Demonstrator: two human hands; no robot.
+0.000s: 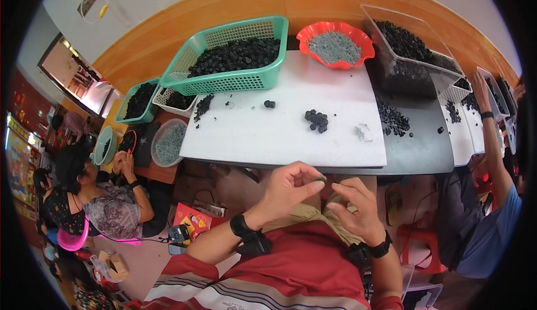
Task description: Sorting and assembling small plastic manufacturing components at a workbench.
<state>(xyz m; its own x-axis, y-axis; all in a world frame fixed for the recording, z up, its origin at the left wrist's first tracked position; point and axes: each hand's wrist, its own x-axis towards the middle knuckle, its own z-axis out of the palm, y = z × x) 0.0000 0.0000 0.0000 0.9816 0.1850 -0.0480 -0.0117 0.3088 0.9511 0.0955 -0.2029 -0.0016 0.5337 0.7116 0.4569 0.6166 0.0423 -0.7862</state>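
My left hand (290, 191) is in front of the white board's near edge, its thumb and forefinger pinched on a small dark part (321, 178) whose exact kind I cannot make out. Just beside it, my right hand (358, 208) has bent fingers, with the thumb apart from the forefinger and nothing visible between them. On the white board (251, 136) lie a cluster of round black knob-like parts (316, 121), one more black piece (269, 104), a few loose screws (362, 133) and a small heap of tiny black parts (203, 106).
At the back stand a green basket (229, 81) of black parts, a red scalloped bowl (366, 47) of screws and a clear bin (411, 78) of black parts. A tub (169, 142) of screws is at left. People work on both sides; a red stool (417, 243) stands right.
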